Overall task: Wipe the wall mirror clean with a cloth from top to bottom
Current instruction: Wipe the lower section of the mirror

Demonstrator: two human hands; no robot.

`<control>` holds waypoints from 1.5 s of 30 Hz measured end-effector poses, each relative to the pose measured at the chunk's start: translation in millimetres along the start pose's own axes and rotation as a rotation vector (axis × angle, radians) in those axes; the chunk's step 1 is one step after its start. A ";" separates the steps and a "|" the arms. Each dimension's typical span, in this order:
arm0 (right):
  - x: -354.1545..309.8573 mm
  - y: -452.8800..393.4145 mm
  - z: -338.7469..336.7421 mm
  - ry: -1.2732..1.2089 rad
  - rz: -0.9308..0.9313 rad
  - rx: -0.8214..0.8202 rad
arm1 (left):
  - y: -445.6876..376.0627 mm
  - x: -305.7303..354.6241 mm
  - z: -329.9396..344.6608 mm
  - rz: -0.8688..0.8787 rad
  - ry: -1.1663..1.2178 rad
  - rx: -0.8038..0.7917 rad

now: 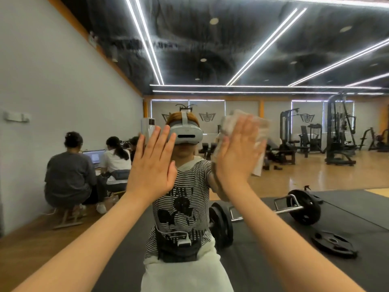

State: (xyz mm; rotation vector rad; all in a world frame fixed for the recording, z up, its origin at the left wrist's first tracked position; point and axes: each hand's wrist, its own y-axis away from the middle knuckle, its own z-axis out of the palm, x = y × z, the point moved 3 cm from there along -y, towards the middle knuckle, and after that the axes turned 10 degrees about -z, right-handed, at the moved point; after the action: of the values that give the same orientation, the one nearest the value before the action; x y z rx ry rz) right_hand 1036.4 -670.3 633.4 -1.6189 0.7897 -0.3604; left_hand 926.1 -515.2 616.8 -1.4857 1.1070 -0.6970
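Observation:
The wall mirror (pixel 273 60) fills nearly the whole view and reflects a gym and my own figure in a headset and striped shirt. My right hand (pixel 240 157) lies flat with straight fingers, pressing a pale crumpled cloth (pixel 259 127) against the glass right of centre, at about head height. The cloth shows above and to the right of the fingers and looks blurred. My left hand (pixel 151 163) is flat on the mirror with fingers spread, left of the reflected head, holding nothing.
In the reflection, a barbell (pixel 263 213) and a loose weight plate (pixel 332 243) lie on a black floor mat behind me. Several people sit at a laptop (pixel 94 157) on the left. Weight machines (pixel 336 131) stand at the back right.

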 end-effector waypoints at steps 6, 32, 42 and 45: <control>-40.2 2.4 12.3 0.030 -0.548 -0.029 | -0.5 -2.1 -0.4 0.019 -0.005 0.003; 1.9 32.5 17.7 0.041 -0.237 0.133 | 1.3 -3.0 3.3 0.021 0.047 0.007; 6.0 36.2 2.0 0.090 -0.320 -0.127 | -0.6 -4.0 4.8 0.038 0.136 0.006; 8.4 35.1 -4.9 0.107 -0.356 -0.185 | -0.8 -3.2 3.7 0.037 0.168 0.013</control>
State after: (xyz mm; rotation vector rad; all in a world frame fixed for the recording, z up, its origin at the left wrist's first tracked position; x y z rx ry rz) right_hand 1029.1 -680.6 599.2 -1.9321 0.6257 -0.6469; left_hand 928.4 -510.8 617.2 -1.4116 1.2519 -0.8128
